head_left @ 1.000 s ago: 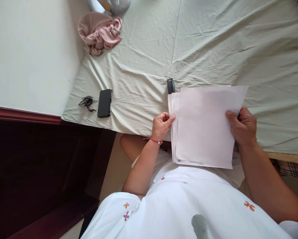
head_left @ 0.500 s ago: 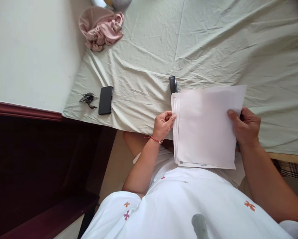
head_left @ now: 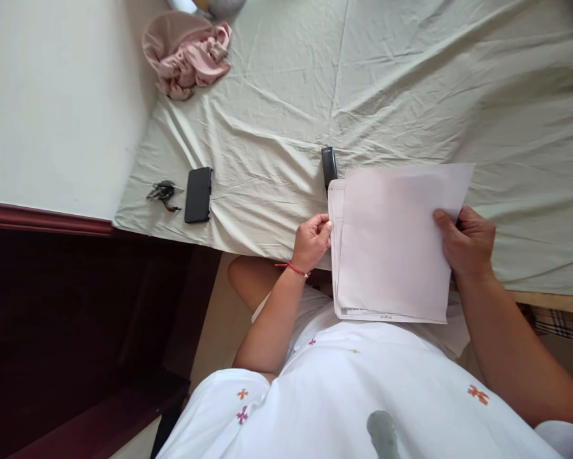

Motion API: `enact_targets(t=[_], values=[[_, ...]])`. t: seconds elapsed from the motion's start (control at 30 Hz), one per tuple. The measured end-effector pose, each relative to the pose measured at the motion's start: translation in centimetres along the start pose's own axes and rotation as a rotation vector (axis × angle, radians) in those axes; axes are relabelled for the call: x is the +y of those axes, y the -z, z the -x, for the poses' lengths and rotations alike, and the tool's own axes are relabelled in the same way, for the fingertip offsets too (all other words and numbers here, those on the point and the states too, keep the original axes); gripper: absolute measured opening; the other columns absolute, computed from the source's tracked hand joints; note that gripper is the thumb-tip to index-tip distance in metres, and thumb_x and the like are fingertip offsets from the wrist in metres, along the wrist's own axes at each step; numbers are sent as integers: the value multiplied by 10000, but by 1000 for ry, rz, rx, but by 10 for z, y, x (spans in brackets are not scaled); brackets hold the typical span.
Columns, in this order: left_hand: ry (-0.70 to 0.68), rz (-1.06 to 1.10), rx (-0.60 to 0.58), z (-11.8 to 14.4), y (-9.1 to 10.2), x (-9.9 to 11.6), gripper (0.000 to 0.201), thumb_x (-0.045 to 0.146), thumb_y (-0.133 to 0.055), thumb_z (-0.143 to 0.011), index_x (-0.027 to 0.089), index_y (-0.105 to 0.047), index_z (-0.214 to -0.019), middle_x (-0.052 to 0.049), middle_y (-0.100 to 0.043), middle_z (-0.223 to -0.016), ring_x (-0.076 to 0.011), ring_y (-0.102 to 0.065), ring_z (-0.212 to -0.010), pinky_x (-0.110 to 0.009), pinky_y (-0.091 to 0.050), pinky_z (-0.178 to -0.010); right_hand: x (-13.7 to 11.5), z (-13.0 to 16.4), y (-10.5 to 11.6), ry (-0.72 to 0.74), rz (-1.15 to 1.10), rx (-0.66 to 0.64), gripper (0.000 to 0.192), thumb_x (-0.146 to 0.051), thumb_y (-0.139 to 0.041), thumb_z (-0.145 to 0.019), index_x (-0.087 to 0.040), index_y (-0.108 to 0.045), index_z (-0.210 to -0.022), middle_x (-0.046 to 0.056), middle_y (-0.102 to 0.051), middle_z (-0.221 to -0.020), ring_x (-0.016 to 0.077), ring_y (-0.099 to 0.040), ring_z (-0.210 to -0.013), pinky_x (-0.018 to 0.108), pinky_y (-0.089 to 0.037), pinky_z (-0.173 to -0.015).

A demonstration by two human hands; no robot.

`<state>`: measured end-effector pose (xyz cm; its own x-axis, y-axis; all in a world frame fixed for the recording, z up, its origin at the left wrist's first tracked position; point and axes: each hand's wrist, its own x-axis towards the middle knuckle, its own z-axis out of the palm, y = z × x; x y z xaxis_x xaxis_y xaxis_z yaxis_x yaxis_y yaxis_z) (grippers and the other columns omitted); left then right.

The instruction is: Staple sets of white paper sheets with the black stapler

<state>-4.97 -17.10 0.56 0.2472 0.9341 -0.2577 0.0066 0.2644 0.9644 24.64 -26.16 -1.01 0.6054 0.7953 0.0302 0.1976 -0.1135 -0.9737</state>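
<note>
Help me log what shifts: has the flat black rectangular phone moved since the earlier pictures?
No, the phone keeps its place against the long dark red trim; only the view shifts slightly.

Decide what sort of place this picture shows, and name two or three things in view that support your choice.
Probably a room in a home: a creased, pale green cloth is spread as a covering, with what looks like a bunch of keys and some crumpled pink fabric lying on it.

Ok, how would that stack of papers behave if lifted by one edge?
The stack of papers would probably flop, since its sheets look thin. They may slide apart, as the left edges are staggered and nothing visible binds them. Only a few edges show, so it's likely light.
</note>
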Motion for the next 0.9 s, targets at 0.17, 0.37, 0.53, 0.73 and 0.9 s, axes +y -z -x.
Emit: enact_targets(t=[0.17, 0.37, 0.53, 0.73, 0.9], values=[[1, 54, 48, 1, 0, -1, 383, 478, -852, -747, 166, -663, -864, 99, -512, -545, -24, -374, -401, -186, -238, -394, 0, -1, -3, 38, -51, 37, 259, -442, -825, -819, -203, -790, -913, -23, -702, -822, 125, -557, -720, 275, -442, -684], [-7, 67, 83, -1, 0, 2, 459, 543, -889, -709, 185, -616, -796, 100, -510, -523, -29, -392, -388, -190, -236, -383, -1, -1, -6, 39, -156, 86, 257, -424, -834, -754, -209, -764, -877, -26, -709, -814, 114, -546, -693, 269, -455, -672], [-20, 59, 28, -2, -1, 5, 494, 569, -902, -706, 194, -580, -728, 107, -456, -499, -25, -343, -394, -193, -237, -387, -2, 0, -5, 5, -174, 45, 234, -383, -843, -730, -206, -787, -872, -16, -732, -831, 130, -589, -712, 275, -473, -667], [-28, 56, 7, 0, 0, 3, 477, 553, -893, -721, 194, -580, -731, 107, -430, -523, -25, -310, -422, -196, -238, -395, -3, 0, -5, 2, -158, 45, 200, -355, -827, -726, -203, -776, -847, -31, -715, -797, 114, -563, -682, 258, -452, -646], [-15, 38, -18, 1, 1, 4, 422, 508, -885, -718, 183, -620, -766, 101, -448, -533, -28, -312, -442, -190, -249, -409, -5, 0, -6, 3, -152, 51, 238, -400, -831, -740, -205, -764, -858, -20, -720, -812, 122, -559, -696, 258, -454, -634]])
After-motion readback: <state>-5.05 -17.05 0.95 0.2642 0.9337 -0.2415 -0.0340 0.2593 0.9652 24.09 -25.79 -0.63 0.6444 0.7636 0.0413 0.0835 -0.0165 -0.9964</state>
